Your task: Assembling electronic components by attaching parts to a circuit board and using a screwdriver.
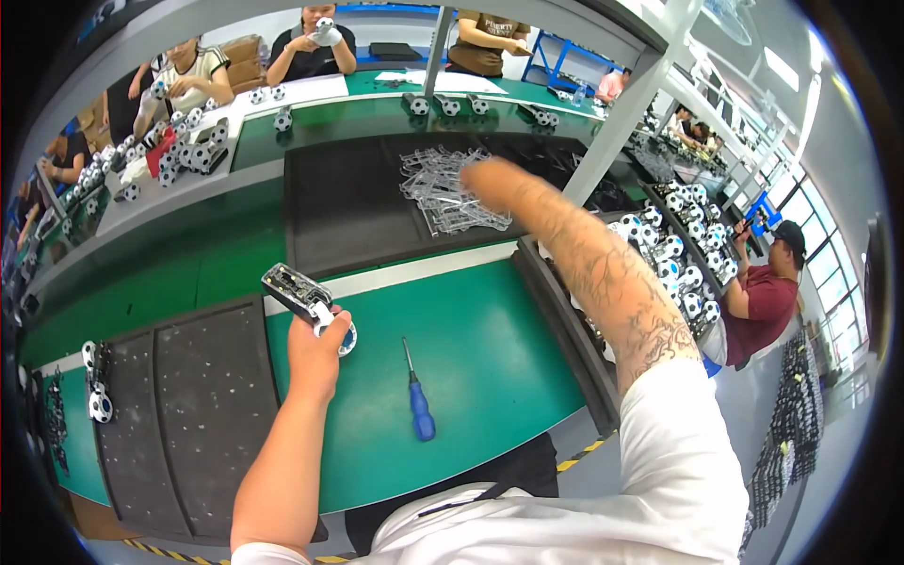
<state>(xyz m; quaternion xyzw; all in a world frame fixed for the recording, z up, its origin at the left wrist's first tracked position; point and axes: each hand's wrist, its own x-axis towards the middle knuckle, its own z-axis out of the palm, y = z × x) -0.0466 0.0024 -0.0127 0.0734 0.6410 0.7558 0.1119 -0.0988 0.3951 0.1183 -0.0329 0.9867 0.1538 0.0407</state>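
Two hands at work here: my left hand is wrapped around a small black-and-white plastic gadget with an open dark casing, fingers clamped on its lower end, holding it up over the green workbench top. My right hand stretches far out across the dark conveyor belt, right at the heap of clear plastic parts; it's blurred, so I can't tell how my fingers sit. A blue-handled screwdriver lies flat on the green, between my arms, untouched. Dark foam mats lie to my left.
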